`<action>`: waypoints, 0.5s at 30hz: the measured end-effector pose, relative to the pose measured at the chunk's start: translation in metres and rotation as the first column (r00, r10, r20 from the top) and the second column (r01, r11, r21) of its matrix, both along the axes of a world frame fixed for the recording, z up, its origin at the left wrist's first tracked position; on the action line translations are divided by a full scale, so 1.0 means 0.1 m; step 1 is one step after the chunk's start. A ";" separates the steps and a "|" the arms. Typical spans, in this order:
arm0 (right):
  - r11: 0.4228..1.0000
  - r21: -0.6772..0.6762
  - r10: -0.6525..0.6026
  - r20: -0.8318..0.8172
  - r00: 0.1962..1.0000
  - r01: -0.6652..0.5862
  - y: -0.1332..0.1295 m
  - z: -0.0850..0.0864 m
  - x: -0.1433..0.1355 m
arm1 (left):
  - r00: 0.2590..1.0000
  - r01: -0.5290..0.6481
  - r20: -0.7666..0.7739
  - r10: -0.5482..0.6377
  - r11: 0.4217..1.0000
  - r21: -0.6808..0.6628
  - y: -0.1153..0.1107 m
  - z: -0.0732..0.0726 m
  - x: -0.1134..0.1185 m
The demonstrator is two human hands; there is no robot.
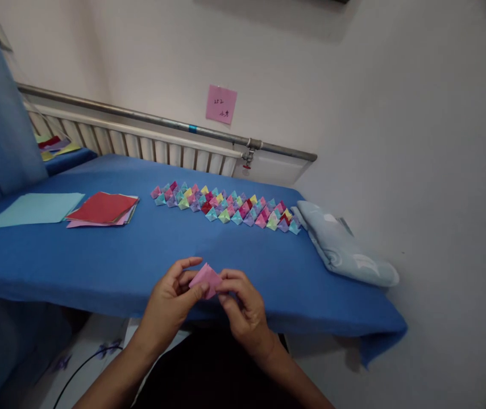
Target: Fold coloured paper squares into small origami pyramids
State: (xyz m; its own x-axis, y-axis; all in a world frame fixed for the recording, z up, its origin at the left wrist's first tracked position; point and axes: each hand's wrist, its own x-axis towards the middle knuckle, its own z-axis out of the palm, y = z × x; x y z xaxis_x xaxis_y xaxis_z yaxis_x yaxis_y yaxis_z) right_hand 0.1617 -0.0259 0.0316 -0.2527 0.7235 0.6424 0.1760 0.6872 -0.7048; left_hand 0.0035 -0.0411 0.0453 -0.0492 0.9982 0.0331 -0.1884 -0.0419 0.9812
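Pinched by left hand point(171, 298) and right hand point(246, 312): pink folded paper point(207, 276), held at near edge of blue tablecloth point(136, 264). "252" read on pink wall note point(221, 104); characters beneath hardly made out. Paper's sides partly hidden by grip.

Two hands point(168, 298) point(246, 309) pinching folded pink paper point(207, 279), blue-covered tabletop point(161, 250), rows of colourful folded papers point(229, 207) behind, radiator point(140, 146) beyond.
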 end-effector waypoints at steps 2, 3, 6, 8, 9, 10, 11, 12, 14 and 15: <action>0.997 -0.078 -0.020 -0.035 0.999 0.018 -0.02 0.07 0.00 | 0.998 -0.008 -0.065 0.011 0.999 0.047 -0.05 0.01 -0.01; 0.993 -0.112 -0.033 -0.036 0.999 0.029 -0.03 0.12 0.00 | 0.993 -0.011 -0.117 0.020 0.997 0.078 -0.07 0.01 -0.02; 0.991 -0.133 -0.019 0.024 1.000 0.022 -0.05 0.24 -0.01 | 0.955 -0.013 -0.287 0.071 0.979 0.202 -0.13 0.03 -0.03; 0.994 -0.113 0.002 0.048 0.999 0.004 -0.07 0.31 -0.02 | 0.925 -0.010 -0.361 0.115 0.959 0.282 -0.16 0.04 -0.04; 0.995 -0.105 0.004 0.049 0.999 0.001 -0.07 0.34 -0.02 | 0.912 -0.007 -0.388 0.137 0.948 0.319 -0.17 0.04 -0.05; 0.995 -0.100 0.002 0.045 0.999 0.003 -0.08 0.36 -0.02 | 0.898 -0.002 -0.411 0.156 0.936 0.352 -0.17 0.04 -0.06; 0.995 -0.100 -0.002 0.041 0.999 0.006 -0.09 0.37 -0.02 | 0.884 0.008 -0.435 0.173 0.924 0.383 -0.18 0.03 -0.06; 0.995 -0.103 -0.005 0.039 0.999 0.009 -0.10 0.38 -0.02 | 0.871 0.021 -0.455 0.186 0.911 0.412 -0.19 0.03 -0.07; 0.994 -0.111 -0.005 0.038 0.999 0.009 -0.11 0.40 -0.01 | 0.851 0.045 -0.483 0.207 0.887 0.459 -0.20 0.02 -0.07; 0.994 -0.113 -0.002 0.039 0.999 0.006 -0.13 0.41 -0.01 | 0.844 0.051 -0.489 0.218 0.877 0.478 -0.21 0.02 -0.08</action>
